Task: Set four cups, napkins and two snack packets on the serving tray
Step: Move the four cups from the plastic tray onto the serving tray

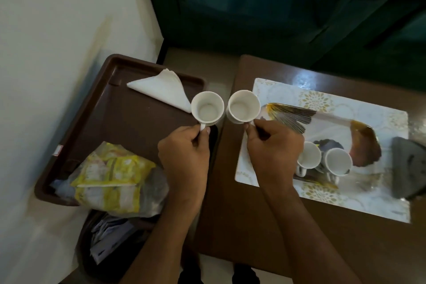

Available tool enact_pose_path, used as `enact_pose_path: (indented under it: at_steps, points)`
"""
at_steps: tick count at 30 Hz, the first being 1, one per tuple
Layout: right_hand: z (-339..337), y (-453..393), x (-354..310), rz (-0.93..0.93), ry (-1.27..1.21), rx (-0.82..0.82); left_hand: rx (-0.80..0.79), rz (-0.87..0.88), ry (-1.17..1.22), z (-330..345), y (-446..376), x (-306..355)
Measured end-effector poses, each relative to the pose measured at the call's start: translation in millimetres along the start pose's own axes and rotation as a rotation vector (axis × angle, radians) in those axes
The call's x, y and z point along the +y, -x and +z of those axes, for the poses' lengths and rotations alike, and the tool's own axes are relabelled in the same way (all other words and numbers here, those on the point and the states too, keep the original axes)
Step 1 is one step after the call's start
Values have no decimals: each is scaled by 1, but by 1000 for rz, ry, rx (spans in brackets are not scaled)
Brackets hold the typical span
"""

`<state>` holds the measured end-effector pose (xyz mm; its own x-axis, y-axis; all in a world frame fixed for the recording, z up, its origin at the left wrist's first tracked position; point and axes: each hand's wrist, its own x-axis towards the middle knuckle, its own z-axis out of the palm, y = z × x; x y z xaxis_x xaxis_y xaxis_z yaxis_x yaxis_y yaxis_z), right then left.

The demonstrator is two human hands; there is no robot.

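A person's two hands carry a white teacup each by its handle above the gap between a brown serving tray (110, 108) and a brown table: the left hand (184, 157) is pinched shut on the handle of the left cup (207, 107), which hangs over the tray's right rim, while the right hand (274, 150) pinches the handle of the right cup (243, 106), held over the table's edge near the corner of a patterned white placemat (345, 108). Both cups look empty and upright, close together but not touching. Two more white cups (322, 160) stand side by side on the placemat, partly behind the right wrist. On the tray, a folded white napkin (161, 89) lies near the far edge, just beside the left cup, and a yellow snack packet (113, 177) in clear wrapping sags over the near corner; a second packet cannot be made out for certain. Judging from this, the cups are heading to the tray with two still to fetch. The risks: the two raised cups could knock rims, a cup set on the napkin's corner could tip, and the overhanging packet could slide off if the tray is nudged
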<state>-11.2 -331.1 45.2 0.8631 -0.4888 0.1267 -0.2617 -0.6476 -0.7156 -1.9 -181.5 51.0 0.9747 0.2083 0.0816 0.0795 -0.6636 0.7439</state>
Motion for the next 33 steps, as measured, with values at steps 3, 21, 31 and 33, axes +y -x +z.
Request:
enact_pose_path:
  at_steps: [3, 21, 31, 33]
  points:
    - [-30, -9, 24, 23, 18, 33, -48, 23, 8, 24, 13, 24]
    - [-130, -73, 176, 170, 107, 27, -322, 194, -48, 163, 30, 91]
    - [-122, -83, 206, 162, 126, -104, -442, 199, -62, 179, 20, 79]
    - [-120, -82, 207, 174, 119, -124, -450, 190, -75, 180, 20, 79]
